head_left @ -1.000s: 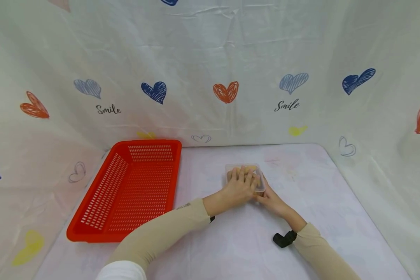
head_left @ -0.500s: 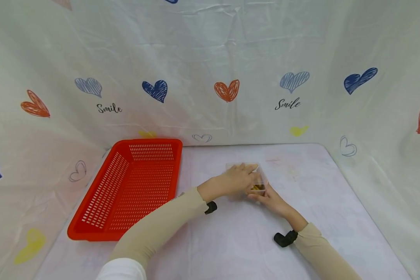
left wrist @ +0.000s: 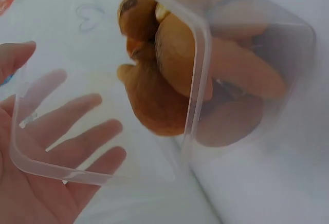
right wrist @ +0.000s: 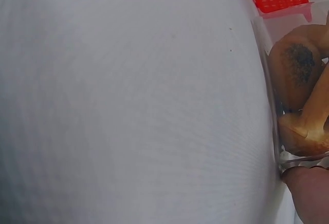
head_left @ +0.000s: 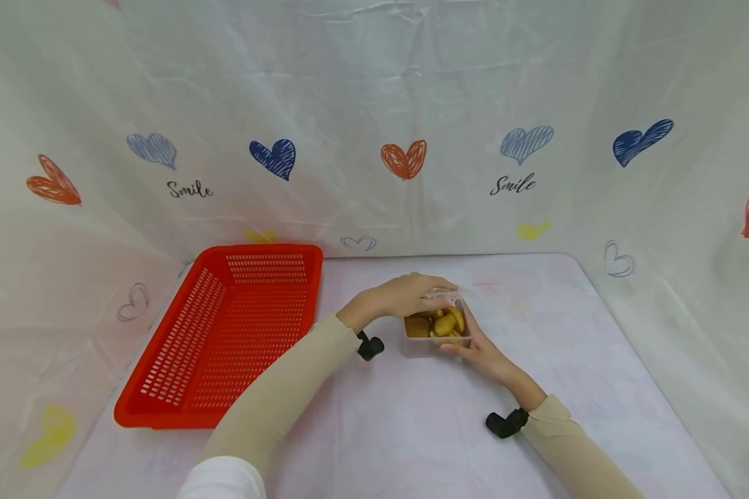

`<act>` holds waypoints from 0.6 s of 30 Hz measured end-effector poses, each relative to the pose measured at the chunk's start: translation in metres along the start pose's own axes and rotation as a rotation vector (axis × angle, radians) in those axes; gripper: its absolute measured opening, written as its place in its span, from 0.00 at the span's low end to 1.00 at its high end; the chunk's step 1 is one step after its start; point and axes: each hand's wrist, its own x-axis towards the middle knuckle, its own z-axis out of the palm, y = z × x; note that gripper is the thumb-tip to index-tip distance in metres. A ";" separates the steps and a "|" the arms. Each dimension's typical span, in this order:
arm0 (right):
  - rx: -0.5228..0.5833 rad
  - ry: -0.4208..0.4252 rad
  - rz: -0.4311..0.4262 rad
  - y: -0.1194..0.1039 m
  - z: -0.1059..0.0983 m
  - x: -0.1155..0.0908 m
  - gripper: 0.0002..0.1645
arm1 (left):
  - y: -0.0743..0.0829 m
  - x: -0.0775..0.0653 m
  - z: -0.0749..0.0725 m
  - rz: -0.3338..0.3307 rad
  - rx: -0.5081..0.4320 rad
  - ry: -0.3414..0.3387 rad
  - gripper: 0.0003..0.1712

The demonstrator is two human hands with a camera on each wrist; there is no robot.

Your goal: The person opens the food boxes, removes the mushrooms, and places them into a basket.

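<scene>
A clear plastic box [head_left: 421, 348] sits on the table right of centre, its top uncovered. Brown and yellow mushroom-like pieces [head_left: 444, 324] fill it; the right wrist view shows a brown piece [right wrist: 295, 72] with a dark patch. My left hand [head_left: 406, 294] holds the clear lid [left wrist: 77, 175], tilted up at the box's far side. Through the lid its fingers [left wrist: 85, 136] show spread, with the thumb at the lid's edge. My right hand [head_left: 483, 355] grips the box's right side, thumb along the near wall. Its other fingers are partly hidden behind the box.
A large red plastic basket [head_left: 315, 291] with slotted walls stands on the left of the table, nothing visible inside. The white table [head_left: 399, 430] has a back edge close to a white curtain [head_left: 349, 90] printed with hearts.
The lid has come up off the box and tilts back, exposing the pieces. My left hand has moved from on top of the box toward its far left side. The right hand stays put.
</scene>
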 end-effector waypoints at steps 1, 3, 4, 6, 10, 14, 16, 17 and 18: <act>0.000 0.002 -0.002 0.000 0.000 0.000 0.63 | -0.002 0.000 -0.002 -0.002 -0.032 0.021 0.29; 0.000 0.005 -0.006 0.000 0.000 0.001 0.62 | -0.007 0.001 -0.004 -0.004 -0.088 0.068 0.29; 0.000 0.008 -0.008 0.000 0.001 0.001 0.62 | -0.010 0.001 -0.005 -0.003 -0.113 0.093 0.29; 0.000 0.010 -0.011 0.000 0.001 0.001 0.62 | -0.015 0.002 -0.007 -0.004 -0.154 0.146 0.29; -0.001 0.007 -0.008 0.000 0.002 0.001 0.63 | -0.025 0.003 -0.008 -0.028 -0.278 0.250 0.28; 0.000 0.005 -0.007 -0.001 0.002 0.001 0.63 | -0.037 0.005 -0.009 -0.016 -0.425 0.344 0.23; -0.003 0.008 -0.007 -0.001 0.002 0.001 0.63 | -0.043 0.007 -0.009 0.002 -0.488 0.385 0.21; -0.003 0.008 -0.008 -0.001 0.002 0.000 0.63 | -0.046 0.007 -0.009 0.013 -0.520 0.402 0.20; -0.006 0.010 -0.006 -0.001 0.002 0.000 0.63 | -0.049 0.008 -0.008 0.023 -0.552 0.420 0.19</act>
